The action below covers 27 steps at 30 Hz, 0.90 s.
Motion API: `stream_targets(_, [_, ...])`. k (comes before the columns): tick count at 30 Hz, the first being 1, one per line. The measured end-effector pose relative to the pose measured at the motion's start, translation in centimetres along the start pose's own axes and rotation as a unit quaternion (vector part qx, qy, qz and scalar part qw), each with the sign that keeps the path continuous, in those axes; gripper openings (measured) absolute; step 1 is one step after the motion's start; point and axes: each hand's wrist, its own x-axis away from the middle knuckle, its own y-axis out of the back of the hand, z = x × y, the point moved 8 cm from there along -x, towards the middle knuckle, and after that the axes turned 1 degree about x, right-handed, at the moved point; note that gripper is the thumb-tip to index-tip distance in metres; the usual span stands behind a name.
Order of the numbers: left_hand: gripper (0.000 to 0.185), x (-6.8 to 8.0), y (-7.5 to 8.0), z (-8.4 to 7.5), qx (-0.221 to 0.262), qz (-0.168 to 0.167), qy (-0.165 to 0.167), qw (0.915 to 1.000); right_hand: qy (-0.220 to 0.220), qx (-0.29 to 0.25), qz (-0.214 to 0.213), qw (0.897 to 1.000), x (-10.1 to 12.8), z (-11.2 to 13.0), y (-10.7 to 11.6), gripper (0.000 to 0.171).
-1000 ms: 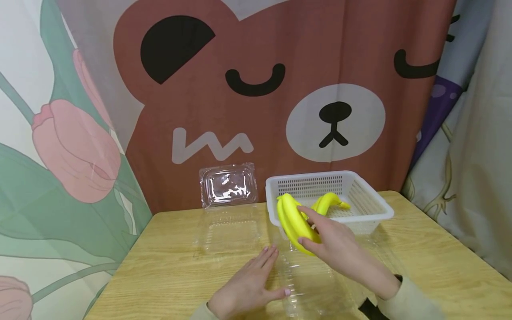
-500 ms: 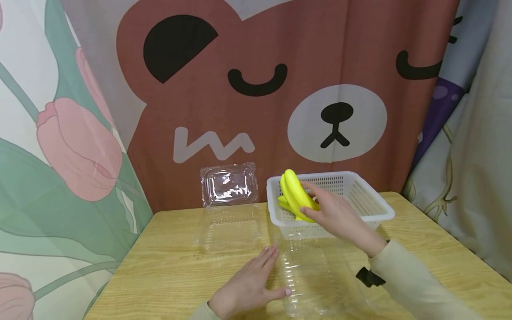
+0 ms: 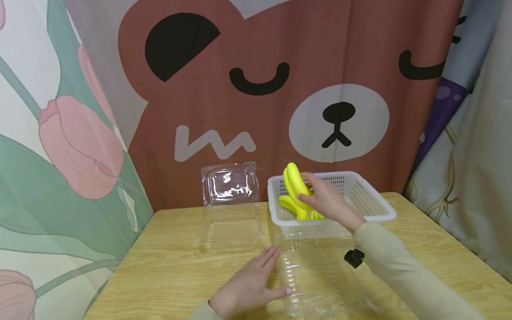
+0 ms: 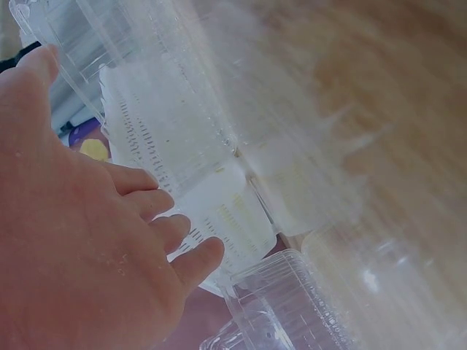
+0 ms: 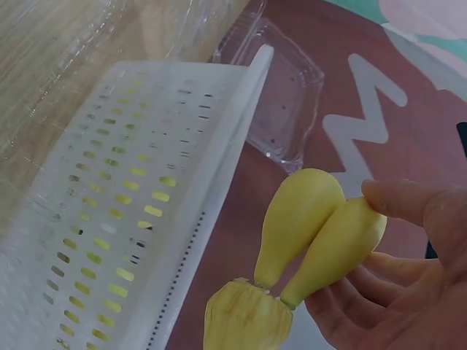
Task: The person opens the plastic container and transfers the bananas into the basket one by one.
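Right hand (image 3: 330, 202) grips banana bunch (image 3: 295, 186) mid-body above white perforated basket (image 3: 376, 209), second bunch inside. Left hand (image 3: 250, 284) flat, fingers straight, beside clear clamshell (image 3: 314, 284). Bunch probably light, smooth, slippery; grip across curved middle.

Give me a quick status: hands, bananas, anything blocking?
Right hand grips yellow banana bunch over white slotted plastic basket. Left hand flat beside clear plastic clamshell box. Nothing blocking.

Soft, even light fills the head view, bright without hard shadows; only faint shade lies under the hands on the desk (image 3: 168, 266). The far clear lid (image 3: 229, 183) throws white glare. The left wrist view is washed out, hazy and blurred, and the desk grain smears. The right wrist view is sharper, though the bananas (image 5: 314, 240) up close look slightly soft.
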Motion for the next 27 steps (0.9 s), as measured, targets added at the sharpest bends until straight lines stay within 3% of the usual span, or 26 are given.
stream_targets(12, [0.099,0.0,0.2,-0.2,-0.007,-0.009,-0.014,0.9998,-0.065,0.002,0.027,0.998,-2.6,-1.8,-2.3,0.066])
stream_targets(19, [0.099,0.1,0.2,0.0,-0.003,-0.003,-0.003,1.0,-0.095,-0.005,0.052,0.994,-3.7,-3.1,-3.7,0.064])
stream_targets(27, [0.099,-0.1,0.2,0.0,-0.012,-0.001,-0.004,0.9999,-0.128,0.015,0.051,0.99,-4.5,-5.0,-4.5,0.06])
